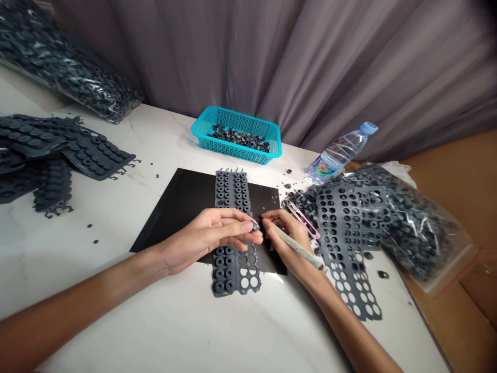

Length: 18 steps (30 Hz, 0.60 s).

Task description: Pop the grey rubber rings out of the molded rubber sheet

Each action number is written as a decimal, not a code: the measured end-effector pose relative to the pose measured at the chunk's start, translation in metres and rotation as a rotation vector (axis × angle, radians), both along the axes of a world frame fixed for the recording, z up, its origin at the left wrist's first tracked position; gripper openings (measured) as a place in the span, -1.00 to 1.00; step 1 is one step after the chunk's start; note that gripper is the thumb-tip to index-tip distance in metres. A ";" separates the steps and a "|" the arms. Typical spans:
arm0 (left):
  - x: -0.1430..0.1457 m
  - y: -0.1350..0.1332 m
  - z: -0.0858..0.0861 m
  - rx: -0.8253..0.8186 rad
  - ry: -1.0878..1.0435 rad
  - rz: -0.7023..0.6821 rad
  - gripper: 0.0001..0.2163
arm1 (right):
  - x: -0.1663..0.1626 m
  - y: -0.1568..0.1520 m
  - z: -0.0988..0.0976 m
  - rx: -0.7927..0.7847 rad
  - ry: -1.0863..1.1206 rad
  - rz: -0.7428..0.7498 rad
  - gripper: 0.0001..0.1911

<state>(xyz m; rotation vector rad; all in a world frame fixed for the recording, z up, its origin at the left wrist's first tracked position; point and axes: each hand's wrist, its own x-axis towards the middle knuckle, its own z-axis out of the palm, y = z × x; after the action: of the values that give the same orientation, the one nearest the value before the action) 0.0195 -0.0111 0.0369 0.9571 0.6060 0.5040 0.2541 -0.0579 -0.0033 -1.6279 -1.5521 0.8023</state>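
Observation:
Between thumb and fingertips, my left hand (212, 233) pinches a small dark rubber piece (255, 226). My right hand (289, 238) is closed round a slim, pen-like tool (301, 249) with a whitish wrapped handle. Its tip is hidden by the fingers, close to the rubber piece. Beneath both hands, a grey rubber sheet of ring-shaped parts (223, 272) lies across a black mat (174, 207). Several holes at the sheet's near right end have no rings in them. My left hand covers the sheet's middle.
A turquoise basket (236, 154) with loose rubber parts stands behind the mat. To the right are pink-handled snips (310, 228), a punched-out sheet (351, 269), a plastic bag of parts (419, 233) and a leaning water bottle (341, 150). More sheets (93, 153) and a big bag (73, 72) lie left.

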 end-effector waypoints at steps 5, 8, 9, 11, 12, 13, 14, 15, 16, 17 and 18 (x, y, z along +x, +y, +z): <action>0.000 0.001 -0.001 0.015 0.019 0.004 -0.77 | -0.002 -0.003 0.002 0.166 -0.121 0.079 -0.79; 0.002 0.000 0.000 0.013 0.019 0.013 -0.77 | -0.002 -0.008 0.000 0.257 -0.281 0.202 -0.73; 0.002 0.000 0.000 0.011 0.018 0.017 -0.77 | -0.001 -0.009 -0.001 0.266 -0.328 0.233 -0.68; 0.002 0.000 0.001 0.007 0.020 0.024 -0.78 | 0.000 -0.010 -0.004 0.279 -0.399 0.260 -0.59; 0.002 0.000 0.001 0.006 0.021 0.024 -0.78 | 0.001 -0.009 -0.005 0.287 -0.424 0.255 -0.58; 0.002 0.000 0.001 0.005 0.022 0.023 -0.77 | 0.002 -0.008 -0.006 0.298 -0.445 0.244 -0.58; 0.002 0.000 0.001 0.003 0.023 0.022 -0.77 | 0.003 -0.007 -0.005 0.310 -0.466 0.230 -0.59; 0.002 0.000 0.001 0.000 0.023 0.021 -0.76 | 0.004 -0.006 -0.004 0.323 -0.490 0.208 -0.60; 0.002 0.000 0.002 -0.005 0.023 0.023 -0.76 | 0.007 -0.004 -0.001 0.334 -0.522 0.177 -0.61; 0.002 0.000 0.002 -0.010 0.023 0.025 -0.77 | 0.010 -0.003 0.001 0.346 -0.568 0.130 -0.63; 0.002 0.000 0.003 -0.016 0.024 0.029 -0.77 | 0.015 -0.003 0.004 0.355 -0.625 0.074 -0.65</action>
<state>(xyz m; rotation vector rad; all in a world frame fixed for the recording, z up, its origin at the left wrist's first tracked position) 0.0214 -0.0110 0.0400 0.9415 0.6450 0.5134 0.2690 -0.0605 0.0010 -1.6344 -2.0473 0.0187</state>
